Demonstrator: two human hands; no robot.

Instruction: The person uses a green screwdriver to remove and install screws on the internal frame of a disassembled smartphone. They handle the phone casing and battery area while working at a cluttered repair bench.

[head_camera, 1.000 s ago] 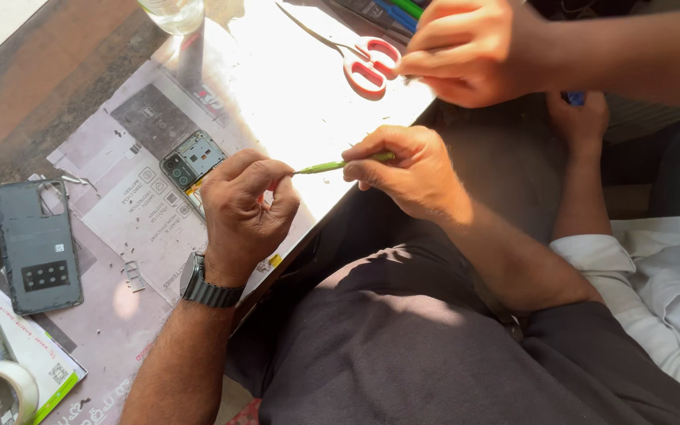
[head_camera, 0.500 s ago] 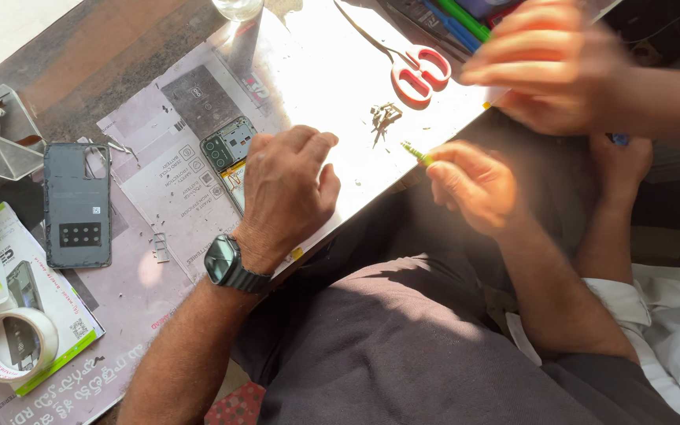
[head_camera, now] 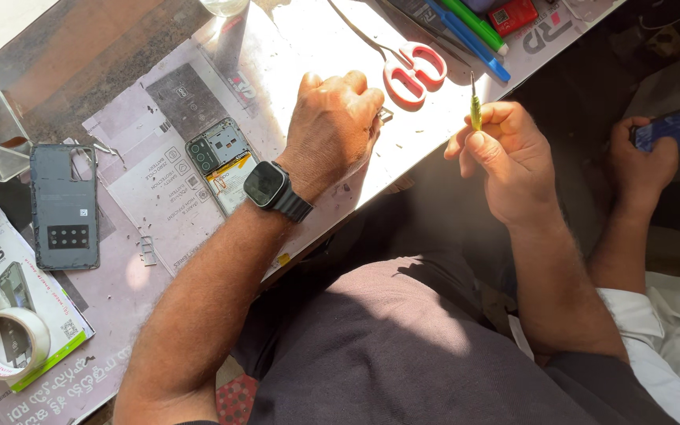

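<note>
The thin screwdriver with a yellow-green handle and a dark metal tip stands almost upright, its tip pointing up and away from the person. It is held beyond the edge of the table, just to the right of the scissors with red plastic handles. The right hand grasps it: the thumb and the fingers pinch the lower part of the handle, so this part is hidden and only the upper handle and the tip show.

The left hand rests on the table as a clenched fist, with a black smartwatch on the wrist. If something small is inside this fist, I cannot tell, because the fingers are curled under and out of sight. A small dark piece looks out beside the knuckles, but it is too small to make out.

Just left of the wrist lies an opened phone with green circuit board and yellow-white battery label, on a pale printed paper sheet. Further left is a dark grey phone back cover, then a roll of clear tape on a green and white package. Strong sunlight washes out the table surface near the scissors.

At the right edge another person's hand holds a phone with a lit blue screen; this person wears a white sleeve
</note>
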